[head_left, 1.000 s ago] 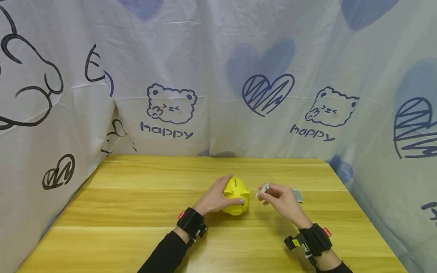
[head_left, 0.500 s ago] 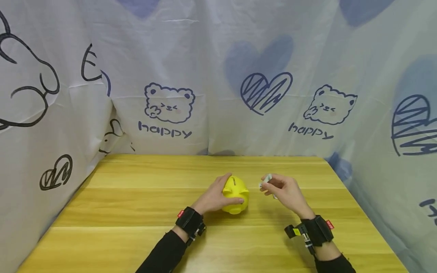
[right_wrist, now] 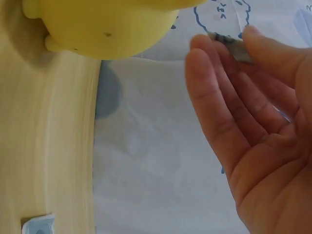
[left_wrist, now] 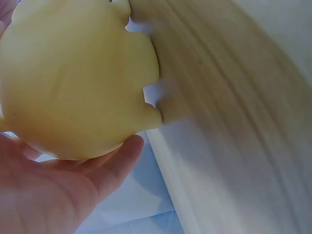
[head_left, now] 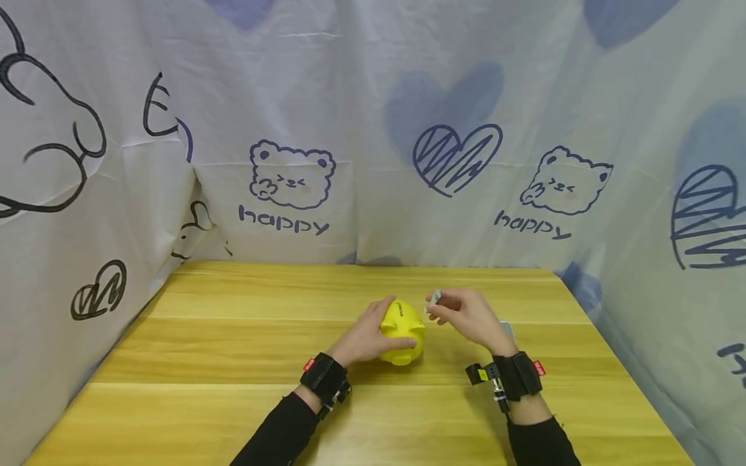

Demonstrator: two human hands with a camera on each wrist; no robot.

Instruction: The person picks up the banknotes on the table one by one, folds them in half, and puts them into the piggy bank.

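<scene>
- Broadly, the back and sides of the head view are filled by a printed cloth.
- The lower part is taken up by the wooden counter, on which the work is laid out.
- At the centre, low in the frame, the yellow bank is held by the left hand; its grip is spread wide, with the thumb across the front and the fingers round the far side.
- Just to the right, a nearly closed grip is made by the right hand, the folded slip being pinched between thumb and fingertips.
- The bank is seen upright on the counter, its top uncovered.
- Right of centre, a flat pale slip is partly hidden by the right wrist.
- The folded slip is held up beside the bank, apart from it; the step in hand is judged to be its lining-up.
- For the next move, the slip's narrow end would need to be turned to the slot, with the bank kept steady; a bent edge could be caught on the rim.
</scene>
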